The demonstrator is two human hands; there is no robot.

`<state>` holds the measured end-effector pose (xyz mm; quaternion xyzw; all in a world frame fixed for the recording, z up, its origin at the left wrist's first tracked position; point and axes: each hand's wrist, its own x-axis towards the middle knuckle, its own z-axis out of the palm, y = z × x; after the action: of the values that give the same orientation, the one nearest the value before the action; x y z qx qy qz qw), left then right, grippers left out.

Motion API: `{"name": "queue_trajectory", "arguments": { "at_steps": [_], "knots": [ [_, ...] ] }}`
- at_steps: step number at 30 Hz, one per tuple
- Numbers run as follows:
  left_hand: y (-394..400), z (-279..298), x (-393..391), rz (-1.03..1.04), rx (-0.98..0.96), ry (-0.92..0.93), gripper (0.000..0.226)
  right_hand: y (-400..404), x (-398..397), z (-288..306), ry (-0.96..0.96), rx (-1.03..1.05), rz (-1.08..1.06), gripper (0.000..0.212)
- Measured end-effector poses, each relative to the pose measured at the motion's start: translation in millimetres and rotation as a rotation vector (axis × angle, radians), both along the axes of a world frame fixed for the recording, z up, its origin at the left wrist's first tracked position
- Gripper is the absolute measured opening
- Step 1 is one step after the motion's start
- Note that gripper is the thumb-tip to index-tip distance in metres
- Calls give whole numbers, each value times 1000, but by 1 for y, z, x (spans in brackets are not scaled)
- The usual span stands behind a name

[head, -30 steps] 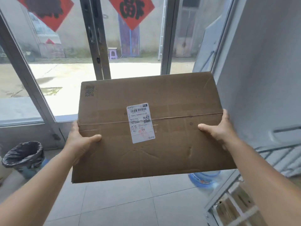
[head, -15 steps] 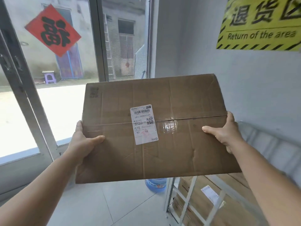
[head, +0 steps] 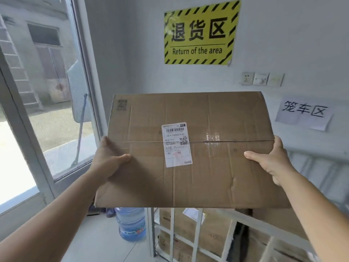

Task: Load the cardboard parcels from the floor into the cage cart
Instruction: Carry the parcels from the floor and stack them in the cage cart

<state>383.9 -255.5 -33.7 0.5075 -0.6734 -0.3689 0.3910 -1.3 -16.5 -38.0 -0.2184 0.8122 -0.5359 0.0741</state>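
A flat brown cardboard parcel [head: 217, 167] with a white shipping label fills the middle of the head view, held up at chest height. My left hand [head: 108, 159] grips its left edge, thumb on top. My right hand [head: 270, 160] grips its right edge the same way. Below the parcel stands the white metal cage cart [head: 197, 229], with other cardboard parcels [head: 213, 233] stacked inside behind its bars. The parcel hides the cart's upper opening.
A blue water jug [head: 131, 225] stands on the tiled floor left of the cart. A glass door [head: 47, 103] runs along the left. The wall ahead carries a yellow "Return of the area" sign [head: 200, 33], sockets and a paper note.
The view has swung right, from the glass door to the wall with the sign. The cart and the jug now sit below the parcel. Both hands keep the same hold.
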Motion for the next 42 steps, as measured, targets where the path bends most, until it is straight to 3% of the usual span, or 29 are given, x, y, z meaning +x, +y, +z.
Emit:
{"name": "queue_trajectory", "arguments": {
  "at_steps": [10,21,32,36,39,42],
  "knots": [
    [34,-12,-152,-309,25,-12,98,133,-59,-12,-55,-16,-273,117],
    [106,-26,-313,-477,60,1,105,251,-150,-25,-108,-28,-423,114],
    [145,-60,-430,-567,120,-75,94,311,-244,-63,-169,-12,-490,113],
    [147,-83,-477,-612,159,-102,99,318,-274,-87,-205,26,-528,113],
    [145,-105,-517,-621,194,-132,88,321,-300,-105,-235,50,-552,114],
    [144,-125,-556,-630,249,-165,54,322,-329,-121,-254,83,-582,114]
  ]
}}
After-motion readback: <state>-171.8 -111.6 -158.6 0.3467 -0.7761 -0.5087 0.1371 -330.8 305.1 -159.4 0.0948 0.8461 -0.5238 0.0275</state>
